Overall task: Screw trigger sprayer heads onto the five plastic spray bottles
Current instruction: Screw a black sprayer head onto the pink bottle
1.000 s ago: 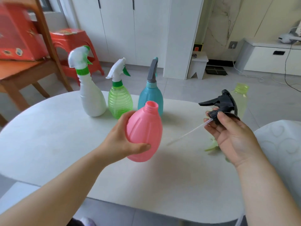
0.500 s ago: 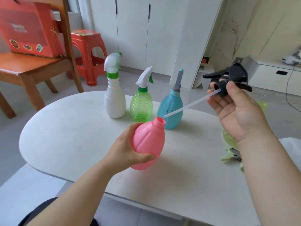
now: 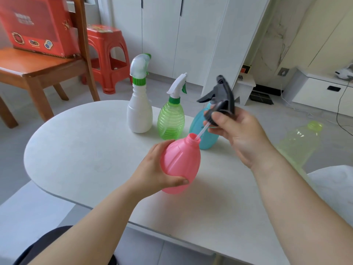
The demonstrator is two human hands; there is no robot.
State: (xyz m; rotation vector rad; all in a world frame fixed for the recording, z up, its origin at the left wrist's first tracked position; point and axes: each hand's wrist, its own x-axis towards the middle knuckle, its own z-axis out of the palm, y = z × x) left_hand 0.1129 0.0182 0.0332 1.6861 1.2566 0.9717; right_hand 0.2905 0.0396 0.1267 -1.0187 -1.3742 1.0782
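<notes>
My left hand (image 3: 154,170) grips a pink bottle (image 3: 181,165) tilted over the white table (image 3: 86,159), its neck open. My right hand (image 3: 236,134) holds a black trigger sprayer head (image 3: 219,100) by its collar, just above and right of the pink bottle's mouth. The head's clear dip tube (image 3: 200,133) enters that mouth. Behind stand a white bottle (image 3: 139,104) and a green bottle (image 3: 171,119), each with a sprayer head on. A teal bottle (image 3: 202,131) is partly hidden by my right hand. A pale yellow-green bottle (image 3: 298,144) without a head stands at the right.
A wooden chair (image 3: 38,69) carrying a red box (image 3: 36,25) and a red plastic stool (image 3: 107,54) stand beyond the table's left end. White cabinets line the back wall. A second white surface (image 3: 336,184) lies at the right edge.
My right hand has brought the black sprayer head down and left, and the dip tube's tip has gone into the pink bottle's mouth. The pink bottle has stayed in my left hand.
</notes>
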